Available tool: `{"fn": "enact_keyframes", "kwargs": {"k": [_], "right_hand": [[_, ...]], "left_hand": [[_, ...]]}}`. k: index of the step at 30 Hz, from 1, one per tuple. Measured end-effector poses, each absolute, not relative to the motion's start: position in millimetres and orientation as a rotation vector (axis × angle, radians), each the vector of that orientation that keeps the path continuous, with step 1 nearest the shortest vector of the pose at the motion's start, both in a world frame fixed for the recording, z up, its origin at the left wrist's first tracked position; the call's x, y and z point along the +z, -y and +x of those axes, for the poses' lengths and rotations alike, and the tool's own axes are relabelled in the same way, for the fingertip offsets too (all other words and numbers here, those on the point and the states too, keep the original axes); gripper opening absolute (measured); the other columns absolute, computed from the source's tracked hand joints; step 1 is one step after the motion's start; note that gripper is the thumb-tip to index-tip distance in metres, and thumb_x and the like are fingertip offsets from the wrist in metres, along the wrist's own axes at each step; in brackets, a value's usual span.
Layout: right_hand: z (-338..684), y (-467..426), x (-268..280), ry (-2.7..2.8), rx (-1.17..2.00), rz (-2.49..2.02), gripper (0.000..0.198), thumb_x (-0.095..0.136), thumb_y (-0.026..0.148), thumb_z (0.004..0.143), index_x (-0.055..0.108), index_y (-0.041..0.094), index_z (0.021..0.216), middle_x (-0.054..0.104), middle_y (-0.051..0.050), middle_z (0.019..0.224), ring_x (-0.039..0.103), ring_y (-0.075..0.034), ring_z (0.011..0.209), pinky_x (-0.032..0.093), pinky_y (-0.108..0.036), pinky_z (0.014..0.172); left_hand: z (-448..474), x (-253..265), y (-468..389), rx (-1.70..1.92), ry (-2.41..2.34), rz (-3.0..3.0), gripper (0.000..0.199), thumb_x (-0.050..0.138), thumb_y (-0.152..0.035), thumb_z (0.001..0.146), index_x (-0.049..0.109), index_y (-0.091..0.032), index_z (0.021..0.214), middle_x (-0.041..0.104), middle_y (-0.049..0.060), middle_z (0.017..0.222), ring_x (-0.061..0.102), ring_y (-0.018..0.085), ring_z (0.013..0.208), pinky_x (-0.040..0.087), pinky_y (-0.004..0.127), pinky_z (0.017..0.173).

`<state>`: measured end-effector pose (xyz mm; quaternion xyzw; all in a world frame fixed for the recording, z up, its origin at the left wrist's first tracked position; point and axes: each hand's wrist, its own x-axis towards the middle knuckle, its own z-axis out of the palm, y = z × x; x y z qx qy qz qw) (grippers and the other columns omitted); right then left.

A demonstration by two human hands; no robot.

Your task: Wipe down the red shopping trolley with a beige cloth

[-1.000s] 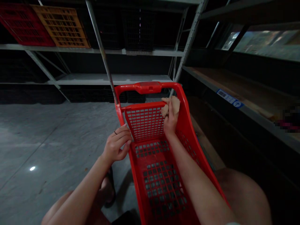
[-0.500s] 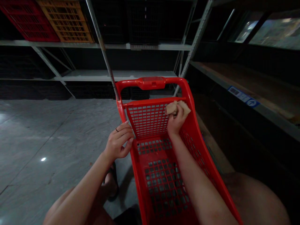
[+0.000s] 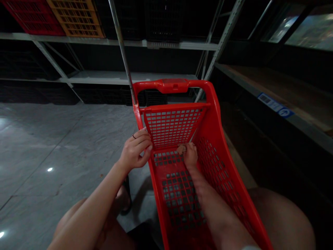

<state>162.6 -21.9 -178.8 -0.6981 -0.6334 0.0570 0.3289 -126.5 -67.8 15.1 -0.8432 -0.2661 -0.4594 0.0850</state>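
A red plastic shopping cart (image 3: 179,85) with grid-like openings stands in front of me. Inside it, low at the far end of the basket, my right hand (image 3: 191,154) is closed around a crumpled tan cloth (image 3: 181,149). Most of the cloth is hidden in the fist. The cloth is near the foot of the cart's perforated back panel (image 3: 171,128). My left hand (image 3: 136,149), with a dark ring on one finger, grips the cart's left rim, its fingers curled at the edge.
Metal shelving (image 3: 104,77) runs behind the cart, bearing a red crate (image 3: 36,19), a yellow crate (image 3: 78,19) and dark crates. A metal pole (image 3: 122,48) rises at the cart's left corner. To the right is a wooden shelf (image 3: 260,78) with a blue label (image 3: 275,105).
My right hand has gone down from the top right of the back panel to its base, taking the cloth along. My left hand has stayed on the left rim.
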Motion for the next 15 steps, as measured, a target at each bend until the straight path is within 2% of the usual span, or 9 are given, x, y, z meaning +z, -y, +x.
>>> {"fn": "enact_keyframes", "kwargs": {"k": [4, 8, 11, 13, 15], "right_hand": [[148, 5, -155, 1.516, 0.079, -1.719, 0.018, 0.047, 0.010, 0.082, 0.063, 0.020, 0.086, 0.060, -0.007, 0.097, 0.055, -0.023, 0.097, 0.048, -0.036, 0.094], [131, -29, -77, 1.194, -0.128, -1.408, 0.028, 0.049, 0.011, 0.079, 0.057, 0.022, 0.103, 0.054, -0.007, 0.105, 0.056, -0.023, 0.103, 0.049, -0.041, 0.100], [123, -48, -24, 1.211, -0.272, -1.285, 0.036, 0.048, 0.011, 0.081, 0.055, 0.023, 0.114, 0.052, -0.010, 0.114, 0.055, -0.026, 0.113, 0.047, -0.046, 0.106], [121, -56, -11, 1.283, -0.329, -1.276, 0.042, 0.046, 0.011, 0.082, 0.056, 0.024, 0.120, 0.052, -0.011, 0.120, 0.054, -0.027, 0.119, 0.046, -0.050, 0.108], [119, -60, -19, 1.323, -0.330, -1.321, 0.046, 0.046, 0.010, 0.081, 0.058, 0.026, 0.124, 0.052, -0.012, 0.123, 0.052, -0.029, 0.122, 0.045, -0.053, 0.109]], "left_hand": [[-126, 15, 68, -1.388, 0.775, -2.527, 0.015, 0.054, -0.010, 0.089, 0.065, -0.019, 0.094, 0.072, 0.004, 0.085, 0.069, 0.020, 0.094, 0.059, 0.049, 0.107], [-126, 15, 68, -1.403, 0.782, -2.538, 0.016, 0.053, -0.012, 0.090, 0.066, -0.020, 0.094, 0.073, 0.004, 0.086, 0.070, 0.021, 0.094, 0.059, 0.049, 0.107], [-125, 15, 68, -1.418, 0.772, -2.532, 0.016, 0.053, -0.011, 0.089, 0.066, -0.020, 0.094, 0.073, 0.004, 0.086, 0.070, 0.020, 0.093, 0.060, 0.049, 0.106], [-124, 16, 68, -1.413, 0.767, -2.527, 0.016, 0.053, -0.010, 0.089, 0.065, -0.020, 0.093, 0.073, 0.004, 0.086, 0.069, 0.020, 0.093, 0.060, 0.049, 0.106], [-124, 16, 68, -1.401, 0.772, -2.524, 0.016, 0.053, -0.010, 0.088, 0.065, -0.020, 0.092, 0.072, 0.004, 0.086, 0.069, 0.020, 0.093, 0.061, 0.048, 0.105]]}}
